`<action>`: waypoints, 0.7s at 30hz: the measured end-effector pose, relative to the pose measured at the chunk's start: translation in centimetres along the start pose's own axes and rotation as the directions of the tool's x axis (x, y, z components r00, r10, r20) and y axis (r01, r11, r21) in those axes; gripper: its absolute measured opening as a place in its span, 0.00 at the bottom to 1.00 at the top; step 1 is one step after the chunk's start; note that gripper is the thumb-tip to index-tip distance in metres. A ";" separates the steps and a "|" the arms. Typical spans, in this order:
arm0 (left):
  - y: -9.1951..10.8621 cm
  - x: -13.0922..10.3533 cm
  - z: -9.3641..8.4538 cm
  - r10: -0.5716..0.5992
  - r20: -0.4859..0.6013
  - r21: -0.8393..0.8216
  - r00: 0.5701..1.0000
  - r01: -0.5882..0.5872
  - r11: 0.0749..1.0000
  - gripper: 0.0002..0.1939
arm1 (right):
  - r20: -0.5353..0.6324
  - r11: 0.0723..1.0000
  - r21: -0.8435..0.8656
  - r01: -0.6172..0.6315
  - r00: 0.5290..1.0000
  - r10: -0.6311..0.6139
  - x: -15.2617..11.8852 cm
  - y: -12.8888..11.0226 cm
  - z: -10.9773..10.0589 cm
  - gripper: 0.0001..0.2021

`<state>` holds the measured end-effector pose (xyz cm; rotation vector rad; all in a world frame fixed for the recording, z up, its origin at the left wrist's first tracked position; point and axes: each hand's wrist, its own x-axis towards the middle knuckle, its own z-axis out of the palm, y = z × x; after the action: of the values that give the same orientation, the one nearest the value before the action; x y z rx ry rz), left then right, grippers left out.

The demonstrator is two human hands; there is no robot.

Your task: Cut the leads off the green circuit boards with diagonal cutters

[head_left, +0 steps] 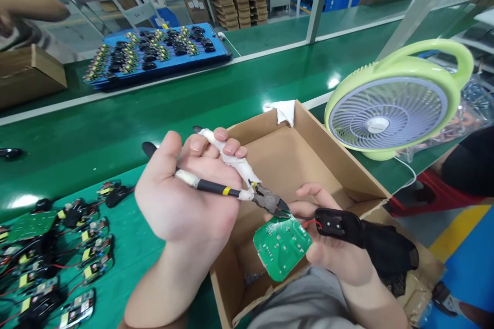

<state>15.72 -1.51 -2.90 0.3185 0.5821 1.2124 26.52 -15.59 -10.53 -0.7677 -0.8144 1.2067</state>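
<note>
My left hand (pixel 193 185) is wrapped round a pair of wire cutters (pixel 224 187), whose black handles are partly bound in white tape. The cutter jaws touch the upper edge of a green circuit board (pixel 281 249). My right hand (pixel 335 254) grips the board by its edge, along with a black plastic housing (pixel 339 226) joined to it by red wires. Both hands are over an open cardboard box (pixel 297 159), with small clippings (pixel 252 275) at its bottom. Some right-hand fingers are hidden behind the board.
Several wired circuit boards (pixel 92 252) lie on the green mat at left. A blue tray (pixel 185 64) of boards stands across the green conveyor (pixel 154 118). A green fan (pixel 389 113) stands at right. Another person's arm (pixel 34 5) shows at far left.
</note>
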 end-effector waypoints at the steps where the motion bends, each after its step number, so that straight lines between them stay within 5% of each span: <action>1: -0.1 0.0 0.0 -0.009 -0.003 -0.001 1.000 0.009 1.000 0.15 | 0.007 1.000 0.020 -0.024 1.000 0.024 0.0 0.0 -0.1 0.24; 7: -0.2 0.3 -0.1 -0.075 0.020 0.004 0.997 0.075 0.997 0.15 | 0.046 0.963 0.144 -0.229 0.973 0.225 -0.2 -0.4 -0.1 0.27; 21: 0.0 0.6 0.1 -0.131 0.008 0.054 0.991 0.130 0.990 0.16 | 0.155 0.947 0.214 -0.241 0.965 0.210 -0.3 -0.6 -0.4 0.24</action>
<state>15.91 -0.94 -3.01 0.3269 0.6172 1.0697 27.09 -16.02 -10.27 -0.6062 -0.6884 1.5415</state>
